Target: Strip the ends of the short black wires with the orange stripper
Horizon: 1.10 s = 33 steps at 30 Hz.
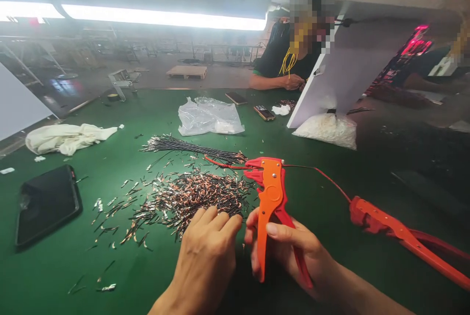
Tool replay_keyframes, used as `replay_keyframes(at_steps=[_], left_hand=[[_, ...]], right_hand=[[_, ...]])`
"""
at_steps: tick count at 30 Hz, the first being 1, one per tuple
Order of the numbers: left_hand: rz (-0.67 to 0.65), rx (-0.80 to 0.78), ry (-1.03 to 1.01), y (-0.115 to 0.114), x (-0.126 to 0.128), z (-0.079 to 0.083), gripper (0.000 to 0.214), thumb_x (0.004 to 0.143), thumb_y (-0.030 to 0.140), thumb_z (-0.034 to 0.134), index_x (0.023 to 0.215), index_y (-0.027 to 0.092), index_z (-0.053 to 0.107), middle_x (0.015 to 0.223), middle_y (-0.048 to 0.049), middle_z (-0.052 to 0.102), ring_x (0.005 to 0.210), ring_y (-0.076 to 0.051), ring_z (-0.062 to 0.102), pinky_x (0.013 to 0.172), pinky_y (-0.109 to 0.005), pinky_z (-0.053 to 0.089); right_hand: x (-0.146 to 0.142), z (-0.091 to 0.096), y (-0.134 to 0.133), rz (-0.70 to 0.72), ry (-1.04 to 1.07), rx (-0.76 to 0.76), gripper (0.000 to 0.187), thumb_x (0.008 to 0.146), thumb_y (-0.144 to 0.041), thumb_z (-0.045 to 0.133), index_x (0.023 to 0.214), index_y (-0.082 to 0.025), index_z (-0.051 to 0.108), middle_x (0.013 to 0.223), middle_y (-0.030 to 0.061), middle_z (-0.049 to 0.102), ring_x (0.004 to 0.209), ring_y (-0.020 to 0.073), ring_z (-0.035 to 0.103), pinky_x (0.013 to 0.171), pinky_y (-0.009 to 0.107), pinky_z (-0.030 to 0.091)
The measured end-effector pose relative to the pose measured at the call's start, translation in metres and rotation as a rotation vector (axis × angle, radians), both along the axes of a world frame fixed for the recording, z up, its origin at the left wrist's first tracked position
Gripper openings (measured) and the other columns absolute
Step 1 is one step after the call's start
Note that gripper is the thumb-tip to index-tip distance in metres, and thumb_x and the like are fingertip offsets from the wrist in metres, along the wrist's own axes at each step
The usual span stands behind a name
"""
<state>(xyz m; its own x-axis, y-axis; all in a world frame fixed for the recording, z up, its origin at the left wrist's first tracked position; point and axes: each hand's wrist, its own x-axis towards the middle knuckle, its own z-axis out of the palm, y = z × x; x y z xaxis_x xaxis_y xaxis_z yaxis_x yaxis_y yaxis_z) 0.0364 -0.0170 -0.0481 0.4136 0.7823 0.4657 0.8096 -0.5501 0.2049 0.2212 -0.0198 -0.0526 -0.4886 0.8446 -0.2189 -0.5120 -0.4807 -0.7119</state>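
Note:
My right hand [293, 244] is closed round the handles of an orange and red wire stripper [270, 192], held upright with its jaws pointing left. A thin red cord [223, 164] shows at the left of its head, and another stretch runs off to the right. My left hand [211, 251] has its back to me, fingers curled at the near edge of a pile of short black wire pieces [205, 190] with bare copper ends. Whatever its fingertips grip is hidden. Behind the pile lies a bundle of black wires [194, 147].
A second wire stripper [396, 229] lies at right. On the green table [121, 153] are a dark phone [47, 205], white cloth [69, 138], clear plastic bag [209, 117] and filled bag [328, 130]. Across the table a person [279, 60] handles yellow wires beside a white panel [345, 65].

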Motion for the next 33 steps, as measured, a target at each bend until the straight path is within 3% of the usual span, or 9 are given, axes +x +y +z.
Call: replay_keyframes(at_steps=[7, 11, 16, 19, 21, 25, 28, 30, 33], left_hand=[[-0.019, 0.023, 0.004, 0.001, 0.001, -0.003, 0.023, 0.091, 0.003, 0.047, 0.084, 0.019, 0.063, 0.068, -0.0015, 0.063, 0.062, -0.021, 0.054, 0.060, -0.033, 0.040], [-0.043, 0.053, 0.042, 0.000, 0.004, -0.004, 0.026, 0.085, -0.001, 0.047, 0.078, 0.021, 0.061, 0.065, -0.0005, 0.061, 0.057, -0.021, 0.055, 0.055, -0.032, 0.040], [0.061, 0.045, 0.102, -0.001, 0.005, -0.002, 0.028, 0.077, -0.004, 0.050, 0.070, 0.022, 0.056, 0.064, -0.0008, 0.060, 0.058, -0.021, 0.059, 0.052, -0.029, 0.043], [0.168, 0.005, 0.206, -0.001, 0.003, -0.001, 0.030, 0.074, -0.007, 0.049, 0.075, 0.021, 0.059, 0.067, -0.0015, 0.063, 0.057, -0.021, 0.065, 0.048, -0.027, 0.044], [0.202, -0.009, 0.237, -0.001, 0.001, -0.001, 0.032, 0.073, -0.009, 0.047, 0.080, 0.020, 0.061, 0.067, -0.0019, 0.065, 0.055, -0.022, 0.066, 0.045, -0.026, 0.043], [0.213, -0.016, 0.258, 0.000, -0.002, -0.005, 0.036, 0.068, -0.011, 0.047, 0.082, 0.019, 0.061, 0.066, -0.0021, 0.067, 0.053, -0.023, 0.069, 0.044, -0.026, 0.044], [0.190, 0.010, 0.258, 0.000, -0.002, -0.008, 0.038, 0.067, -0.011, 0.048, 0.085, 0.018, 0.062, 0.065, -0.0011, 0.068, 0.050, -0.021, 0.067, 0.043, -0.025, 0.041], [0.168, 0.054, 0.236, -0.001, -0.001, -0.008, 0.034, 0.070, -0.010, 0.048, 0.084, 0.019, 0.061, 0.065, -0.0010, 0.066, 0.050, -0.021, 0.065, 0.044, -0.026, 0.040], [0.122, 0.161, 0.160, -0.001, 0.003, -0.008, 0.027, 0.079, -0.004, 0.047, 0.082, 0.020, 0.059, 0.063, -0.0002, 0.062, 0.051, -0.021, 0.061, 0.047, -0.029, 0.039]], right_hand=[[0.003, 0.001, 0.001, -0.041, 0.056, 0.030, 0.024, 0.090, -0.029, 0.060, 0.106, -0.014, 0.069, 0.101, 0.0117, 0.075, 0.066, 0.0220, 0.072, 0.063, 0.035, 0.056], [0.004, 0.002, 0.005, -0.055, 0.068, 0.012, 0.022, 0.091, -0.029, 0.059, 0.102, -0.013, 0.069, 0.097, 0.0107, 0.074, 0.066, 0.0222, 0.072, 0.064, 0.035, 0.056], [0.003, 0.002, 0.007, 0.002, 0.106, -0.085, 0.024, 0.091, -0.031, 0.057, 0.101, -0.012, 0.068, 0.082, 0.0087, 0.072, 0.064, 0.0216, 0.071, 0.063, 0.036, 0.057], [0.005, 0.002, 0.008, 0.000, 0.045, -0.028, 0.027, 0.089, -0.036, 0.060, 0.102, -0.014, 0.066, 0.074, 0.0053, 0.069, 0.063, 0.0225, 0.069, 0.063, 0.037, 0.055], [0.008, 0.001, 0.010, -0.069, -0.139, 0.076, 0.030, 0.089, -0.042, 0.062, 0.105, -0.016, 0.063, 0.076, 0.0036, 0.067, 0.065, 0.0220, 0.067, 0.064, 0.037, 0.052], [0.016, 0.002, 0.014, -0.270, -0.763, 0.355, 0.033, 0.093, -0.053, 0.059, 0.106, -0.023, 0.058, 0.080, 0.0007, 0.061, 0.072, 0.0215, 0.060, 0.068, 0.037, 0.046], [0.023, 0.006, 0.020, -0.310, -1.152, 0.470, 0.033, 0.094, -0.057, 0.055, 0.102, -0.025, 0.057, 0.077, 0.0008, 0.060, 0.069, 0.0233, 0.057, 0.066, 0.038, 0.042], [0.026, 0.006, 0.024, -0.365, -1.374, 0.559, 0.032, 0.092, -0.055, 0.058, 0.104, -0.025, 0.058, 0.080, 0.0035, 0.064, 0.071, 0.0263, 0.059, 0.068, 0.039, 0.041], [0.030, 0.002, 0.031, -0.428, -1.703, 0.715, 0.034, 0.087, -0.045, 0.067, 0.109, -0.019, 0.059, 0.098, 0.0120, 0.069, 0.091, 0.0350, 0.062, 0.079, 0.045, 0.045]])
